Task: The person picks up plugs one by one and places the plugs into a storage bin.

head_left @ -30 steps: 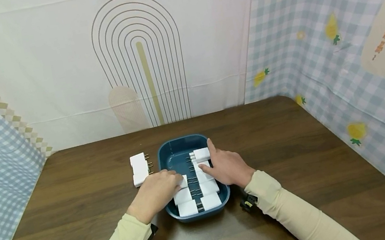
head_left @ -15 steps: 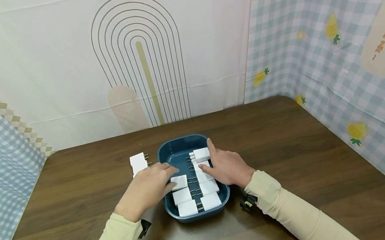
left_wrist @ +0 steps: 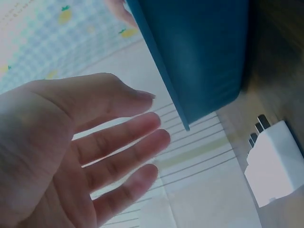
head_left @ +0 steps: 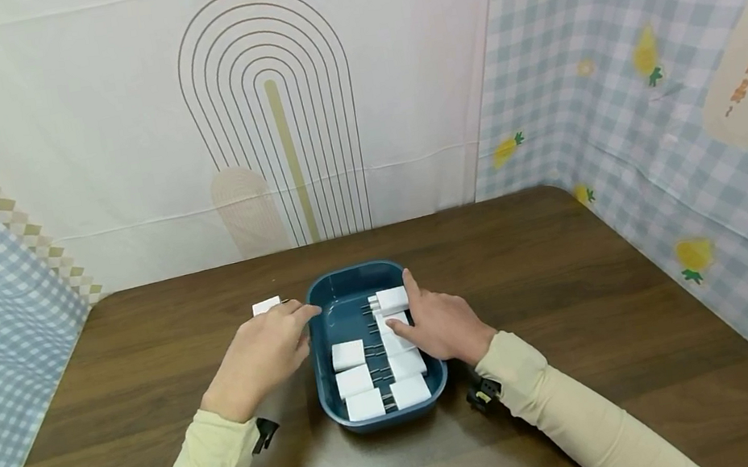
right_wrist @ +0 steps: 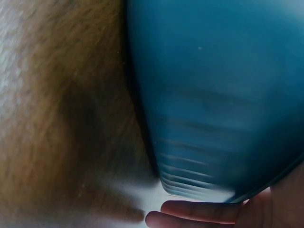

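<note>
My left hand (head_left: 258, 360) is just left of the blue plastic bin (head_left: 329, 404), holding nothing, its fingers parted and loosely bent. It covers most of the white charger plugs (head_left: 265, 305) on the table in the head view. In the left wrist view, white plugs (left_wrist: 278, 164) with metal prongs lie beside the bin. At the bin's right rim, my right hand (head_left: 443, 323) holds the wall, thumb inside above the plugs and fingers (right_wrist: 199, 211) along the outside. Inside the bin, white plugs stand in a left column (head_left: 355, 382) and a right column (head_left: 405, 365), prongs facing inward.
Everything rests on a dark brown wooden table (head_left: 533, 265). A pale printed cloth (head_left: 110, 144) hangs behind it, and a blue checked cloth (head_left: 630, 87) borders the right side. Inside the bin, its bare floor (head_left: 345, 315) shows at the far left.
My left hand has let go of a white plug at the far end of the bin's left column. It has moved out left, over the plugs on the table. The right hand stays put.
</note>
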A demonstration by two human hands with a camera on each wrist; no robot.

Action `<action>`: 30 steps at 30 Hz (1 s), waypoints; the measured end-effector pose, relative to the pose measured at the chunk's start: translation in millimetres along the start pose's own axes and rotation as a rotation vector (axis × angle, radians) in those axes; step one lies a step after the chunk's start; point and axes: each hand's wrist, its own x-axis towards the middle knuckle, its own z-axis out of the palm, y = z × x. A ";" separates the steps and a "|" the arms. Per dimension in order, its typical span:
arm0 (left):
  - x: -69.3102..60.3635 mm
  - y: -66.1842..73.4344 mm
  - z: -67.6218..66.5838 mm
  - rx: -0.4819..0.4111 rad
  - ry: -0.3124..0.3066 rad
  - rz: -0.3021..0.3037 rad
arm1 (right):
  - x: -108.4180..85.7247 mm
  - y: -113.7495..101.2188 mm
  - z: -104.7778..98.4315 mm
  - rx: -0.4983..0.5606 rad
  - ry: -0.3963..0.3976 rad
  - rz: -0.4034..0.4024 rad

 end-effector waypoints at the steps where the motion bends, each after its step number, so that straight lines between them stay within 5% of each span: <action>1: -0.3 -1.4 0.3 0.006 -0.002 -0.005 | 0.0 0.1 0.2 0.001 0.001 -0.001; 17: -2.9 -18.3 4.4 -0.010 -0.172 -0.139 | 0.5 0.6 1.2 0.009 0.000 -0.004; 30: -2.9 -29.1 12.1 0.009 -0.261 -0.169 | 0.3 0.7 0.8 0.018 -0.002 -0.003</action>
